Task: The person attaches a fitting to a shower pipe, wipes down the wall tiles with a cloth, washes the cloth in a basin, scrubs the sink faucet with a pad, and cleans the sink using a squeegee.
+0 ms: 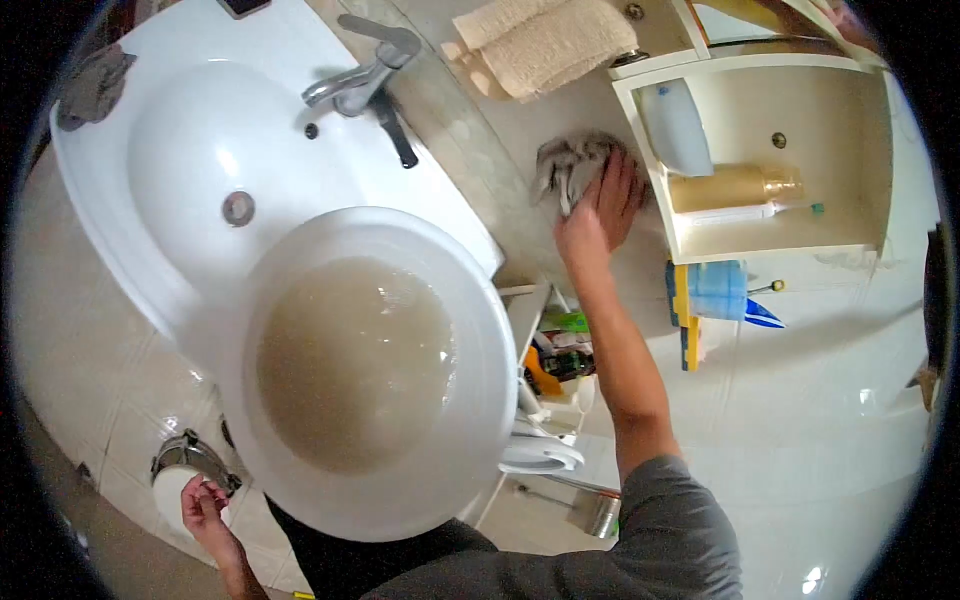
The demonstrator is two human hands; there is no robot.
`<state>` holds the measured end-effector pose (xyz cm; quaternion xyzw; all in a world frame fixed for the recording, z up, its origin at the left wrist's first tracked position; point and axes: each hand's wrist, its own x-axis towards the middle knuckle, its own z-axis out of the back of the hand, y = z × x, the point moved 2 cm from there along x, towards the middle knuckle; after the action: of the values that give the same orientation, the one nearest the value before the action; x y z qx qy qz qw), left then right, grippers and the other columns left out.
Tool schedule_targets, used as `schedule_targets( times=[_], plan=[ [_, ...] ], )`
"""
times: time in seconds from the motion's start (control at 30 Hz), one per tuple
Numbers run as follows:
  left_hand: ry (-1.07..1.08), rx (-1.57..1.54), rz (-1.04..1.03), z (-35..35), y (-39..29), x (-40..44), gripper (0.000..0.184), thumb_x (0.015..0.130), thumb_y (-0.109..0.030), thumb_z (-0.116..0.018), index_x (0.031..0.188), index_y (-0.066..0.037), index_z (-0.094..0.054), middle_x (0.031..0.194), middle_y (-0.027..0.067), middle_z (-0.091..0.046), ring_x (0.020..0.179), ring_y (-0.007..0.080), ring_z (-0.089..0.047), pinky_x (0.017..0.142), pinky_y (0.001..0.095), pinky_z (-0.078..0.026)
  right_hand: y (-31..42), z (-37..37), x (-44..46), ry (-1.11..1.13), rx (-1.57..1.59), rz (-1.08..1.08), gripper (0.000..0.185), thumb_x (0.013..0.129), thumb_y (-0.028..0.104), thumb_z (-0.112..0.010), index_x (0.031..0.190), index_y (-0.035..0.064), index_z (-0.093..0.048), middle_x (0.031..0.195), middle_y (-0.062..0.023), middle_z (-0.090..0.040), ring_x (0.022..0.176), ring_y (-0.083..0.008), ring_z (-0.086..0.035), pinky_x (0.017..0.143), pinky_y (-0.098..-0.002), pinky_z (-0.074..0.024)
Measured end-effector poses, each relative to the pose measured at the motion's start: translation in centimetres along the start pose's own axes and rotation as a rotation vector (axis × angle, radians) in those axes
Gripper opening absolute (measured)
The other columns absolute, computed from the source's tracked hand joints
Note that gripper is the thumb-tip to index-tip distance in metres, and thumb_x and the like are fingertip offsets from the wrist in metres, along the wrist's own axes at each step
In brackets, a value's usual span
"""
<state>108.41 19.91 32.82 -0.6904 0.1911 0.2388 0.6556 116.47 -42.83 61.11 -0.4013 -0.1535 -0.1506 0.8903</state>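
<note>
My right hand (607,205) presses a crumpled, wet-looking grey cloth (580,165) against the light wall, close to the open side of the wall shelf (660,155). Its fingers are bent over the cloth. My left hand (207,510) hangs low at the left, fingers loosely bent, with nothing visible in it. It is over a white round lid (172,495) near the floor. In front of my body, a large white basin (480,300) of cloudy brownish water (355,365) overlaps the edge of the white sink (160,180).
A chrome faucet (365,80) stands on the sink, and a dark cloth (95,88) hangs over its far-left rim. A beige towel (550,45) hangs by the wall. The shelf holds a tan bottle (725,187) and a toothbrush (740,213). Outside it is a blue cup (717,290).
</note>
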Motion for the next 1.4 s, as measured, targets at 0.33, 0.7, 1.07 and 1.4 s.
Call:
schedule_targets(
  times=[0.33,0.7,1.07,1.4],
  plan=[
    [-0.025,0.079,0.053,4.3,2.8,-1.0,0.024,0.101,-0.026,-0.062,0.112,-0.005,-0.064,0.089,0.0035,-0.066,0.075,0.0118,-0.062,0.066,0.0264,-0.051,6.9,-3.1,2.7,-0.048,0.08,0.399,0.052,0.082,0.016,-0.059,0.132,-0.0005,-0.058,0.149,-0.0123,-0.048,0.138,-0.0279,-0.044,0.117,-0.0496,-0.028],
    [-0.218,0.056,0.339,8.0,7.1,-2.0,0.013,0.099,-0.014,-0.059,0.108,-0.006,-0.063,0.085,0.0064,-0.067,0.066,0.0131,-0.062,0.057,0.0252,-0.051,13.6,-5.6,10.0,-0.032,0.231,0.374,0.054,0.082,0.014,-0.057,0.132,-0.0032,-0.057,0.149,-0.0137,-0.048,0.141,-0.0281,-0.042,0.116,-0.0483,-0.0313],
    [-0.067,-0.014,0.358,2.9,8.6,-1.0,0.02,0.094,-0.016,-0.066,0.111,-0.004,-0.063,0.086,0.0066,-0.066,0.069,0.0154,-0.063,0.059,0.0272,-0.052,11.7,-6.0,12.2,-0.105,0.385,0.204,0.049,0.086,0.008,-0.058,0.134,-0.0007,-0.056,0.144,-0.0153,-0.052,0.136,-0.0312,-0.046,0.107,-0.0468,-0.0419],
    [-0.054,0.028,0.364,1.0,5.5,-0.6,0.015,0.1,-0.011,-0.056,0.109,-0.003,-0.064,0.086,0.0067,-0.068,0.07,0.0138,-0.065,0.059,0.0272,-0.054,14.0,-6.0,9.8,-0.069,0.157,0.518,0.044,0.084,0.016,-0.057,0.127,0.0061,-0.062,0.14,-0.0079,-0.056,0.136,-0.0273,-0.046,0.112,-0.0449,-0.0359]
  ],
)
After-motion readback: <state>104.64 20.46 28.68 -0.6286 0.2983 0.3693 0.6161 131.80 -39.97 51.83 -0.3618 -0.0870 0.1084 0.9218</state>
